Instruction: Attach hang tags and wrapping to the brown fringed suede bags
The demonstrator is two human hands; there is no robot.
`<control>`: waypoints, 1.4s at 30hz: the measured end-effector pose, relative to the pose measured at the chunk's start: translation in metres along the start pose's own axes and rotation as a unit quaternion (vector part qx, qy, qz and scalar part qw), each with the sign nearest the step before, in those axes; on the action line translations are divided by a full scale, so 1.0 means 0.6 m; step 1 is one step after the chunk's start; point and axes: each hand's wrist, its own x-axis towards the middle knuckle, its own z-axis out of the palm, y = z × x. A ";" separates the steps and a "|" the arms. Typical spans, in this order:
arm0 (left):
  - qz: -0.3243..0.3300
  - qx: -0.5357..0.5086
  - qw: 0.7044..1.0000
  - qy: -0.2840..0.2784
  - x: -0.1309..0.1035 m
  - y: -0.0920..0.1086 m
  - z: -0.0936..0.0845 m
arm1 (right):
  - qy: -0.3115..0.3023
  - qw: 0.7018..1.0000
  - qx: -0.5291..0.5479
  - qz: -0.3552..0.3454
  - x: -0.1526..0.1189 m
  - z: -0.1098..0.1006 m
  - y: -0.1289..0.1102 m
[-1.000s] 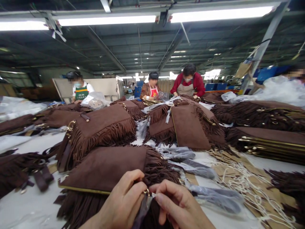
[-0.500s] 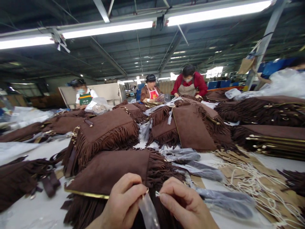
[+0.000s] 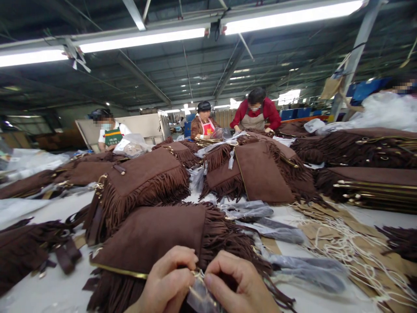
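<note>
My left hand is closed in a pinch on the top of a small clear plastic sleeve, where a gold-coloured ring shows. Close against it, my right hand pinches the end of a thin white string at that ring; the fingers hide most of the string. Both hands are over the near edge of a brown fringed bag with gold trim, which lies on the table. Its long fringe spreads to the right, behind my right hand.
More brown fringed bags are heaped across the white table. To the right lie plastic-wrapped straps and brown paper tags with white strings. Co-workers work at the far side. Clear plastic bags are piled at right.
My right hand has moved left, bringing the white string to the ring by my left fingers. The sleeve now hangs partly behind my right fingers. The view has shifted slightly.
</note>
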 end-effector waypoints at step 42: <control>-0.110 -0.034 0.945 -0.308 0.076 0.017 -0.056 | -0.065 0.958 0.165 0.227 -0.019 0.027 0.032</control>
